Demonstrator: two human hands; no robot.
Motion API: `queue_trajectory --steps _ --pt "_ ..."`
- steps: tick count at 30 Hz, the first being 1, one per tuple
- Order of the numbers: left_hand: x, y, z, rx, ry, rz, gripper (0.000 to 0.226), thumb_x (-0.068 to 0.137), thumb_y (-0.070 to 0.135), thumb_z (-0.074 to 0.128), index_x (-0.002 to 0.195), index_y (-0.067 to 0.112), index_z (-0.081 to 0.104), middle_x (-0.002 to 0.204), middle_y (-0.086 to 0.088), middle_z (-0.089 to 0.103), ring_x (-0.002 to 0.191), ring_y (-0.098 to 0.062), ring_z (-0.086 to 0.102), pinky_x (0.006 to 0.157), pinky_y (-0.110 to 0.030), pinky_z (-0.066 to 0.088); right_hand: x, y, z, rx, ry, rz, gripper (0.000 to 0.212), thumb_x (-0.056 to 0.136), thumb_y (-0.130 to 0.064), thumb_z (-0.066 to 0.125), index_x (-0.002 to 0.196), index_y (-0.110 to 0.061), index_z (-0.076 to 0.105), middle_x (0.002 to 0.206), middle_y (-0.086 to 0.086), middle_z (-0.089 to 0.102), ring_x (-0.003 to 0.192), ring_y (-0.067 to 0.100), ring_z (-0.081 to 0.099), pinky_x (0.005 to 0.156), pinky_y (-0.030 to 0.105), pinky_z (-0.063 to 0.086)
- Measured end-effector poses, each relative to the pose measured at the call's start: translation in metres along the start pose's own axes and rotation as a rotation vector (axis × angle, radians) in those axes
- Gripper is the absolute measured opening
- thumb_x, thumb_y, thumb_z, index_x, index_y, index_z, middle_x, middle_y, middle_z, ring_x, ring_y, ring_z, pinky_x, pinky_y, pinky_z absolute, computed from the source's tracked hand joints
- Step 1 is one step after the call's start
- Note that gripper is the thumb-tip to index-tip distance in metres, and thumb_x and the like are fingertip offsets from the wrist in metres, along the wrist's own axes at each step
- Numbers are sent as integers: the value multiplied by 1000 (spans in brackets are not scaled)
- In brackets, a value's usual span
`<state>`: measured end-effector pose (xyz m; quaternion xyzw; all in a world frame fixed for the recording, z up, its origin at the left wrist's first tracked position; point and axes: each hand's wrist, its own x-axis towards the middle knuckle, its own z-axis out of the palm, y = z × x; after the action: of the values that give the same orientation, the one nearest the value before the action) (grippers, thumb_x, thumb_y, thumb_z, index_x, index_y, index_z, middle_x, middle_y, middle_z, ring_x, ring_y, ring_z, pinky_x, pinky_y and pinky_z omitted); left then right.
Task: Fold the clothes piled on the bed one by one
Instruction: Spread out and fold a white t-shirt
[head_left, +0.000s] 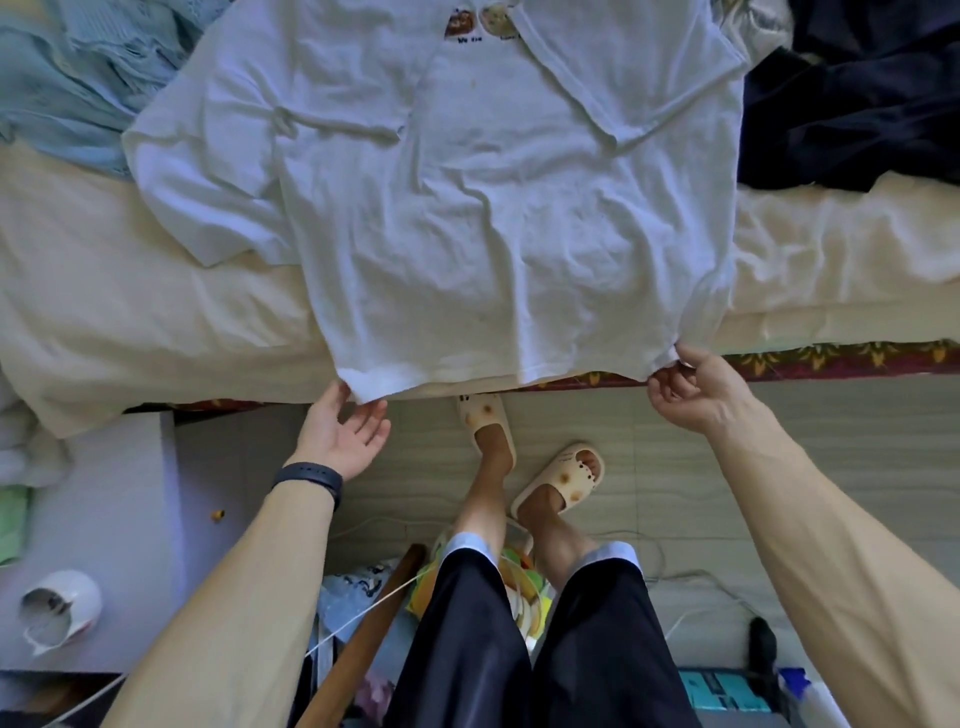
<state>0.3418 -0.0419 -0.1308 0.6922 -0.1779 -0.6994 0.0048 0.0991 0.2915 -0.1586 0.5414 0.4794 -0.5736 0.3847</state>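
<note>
The right hand (685, 387) is pinching one bottom corner of the white T-shirt (493, 218) between thumb and fingers. The left hand (345, 434) is open, palm up and fingers loose, right under the other bottom corner. Its thumb seems to touch the hem, but it holds nothing.

The shirt lies spread out on the bed (104, 312), and its hem hangs a little over the near edge. The sleeve on the right looks folded in, and the left one sticks out.

I think the shirt is light, soft and floppy, so it will sag and wrinkle if held by one spot. Best to take both bottom corners, or both shoulders.

Blue clothes (78, 67) wait at the far left and dark clothes (857, 104) at the far right.
</note>
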Motion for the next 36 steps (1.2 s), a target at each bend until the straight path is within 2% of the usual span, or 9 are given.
queue_trajectory --steps 3,6,13,17,21,25,29,32,36 --pt "-4 -6 3 -56 43 58 27 100 35 59 123 21 62 126 3 62 106 -13 59 87 -30 47 -10 -2 -18 88 3 16 17 98 -26 68 94 -11 61 90 -2 60 85 13 60 80 34 53" --pt "-8 -6 -2 -162 101 115 31 99 22 62 130 24 60 127 5 59 100 -11 56 89 -25 47 -19 -4 -40 8 47 -28 14 99 -26 67 99 -13 61 91 -2 58 79 11 60 78 37 55" --pt "-22 13 -21 -305 160 252 23 96 15 63 101 37 66 109 15 67 84 -5 52 66 -17 38 -40 -30 -51 -162 306 -474 13 98 -19 64 110 -14 65 90 4 64 65 10 62 62 30 58" --pt "-29 15 -29 -227 176 325 27 98 18 60 113 41 61 120 15 64 103 -6 57 82 -20 44 -45 -41 -47 65 322 -468 7 97 -24 63 97 -18 64 98 4 65 79 16 63 62 31 57" --pt "-17 8 -20 -297 185 286 42 102 9 53 137 33 50 113 6 62 108 -12 58 104 -27 46 -30 -27 -46 149 242 -331 18 101 -11 51 116 -15 61 102 4 66 87 16 66 89 41 58" --pt "5 2 -9 -278 230 248 44 103 6 51 142 27 49 114 4 59 115 -12 55 96 -23 47 -9 -15 -43 181 251 -293 21 99 -1 49 116 -9 58 99 7 66 86 18 67 99 42 55" --pt "22 3 -4 -232 245 244 32 102 3 50 126 24 58 120 -1 56 100 -11 58 87 -21 48 6 -15 -35 171 322 -343 29 94 2 52 120 -7 61 116 10 66 93 20 69 89 34 59" --pt "25 7 -3 -199 238 246 50 101 -1 50 146 22 47 123 -4 57 110 -16 56 88 -23 46 8 -19 -32 105 353 -358 19 91 4 54 100 -9 63 112 7 66 88 21 67 75 28 56" --pt "20 11 -2 -93 275 194 47 96 -3 59 140 13 53 122 -6 61 97 -15 57 72 -21 48 8 -26 -37 26 250 -301 21 94 -7 64 115 -11 63 106 6 66 85 17 63 78 31 53"
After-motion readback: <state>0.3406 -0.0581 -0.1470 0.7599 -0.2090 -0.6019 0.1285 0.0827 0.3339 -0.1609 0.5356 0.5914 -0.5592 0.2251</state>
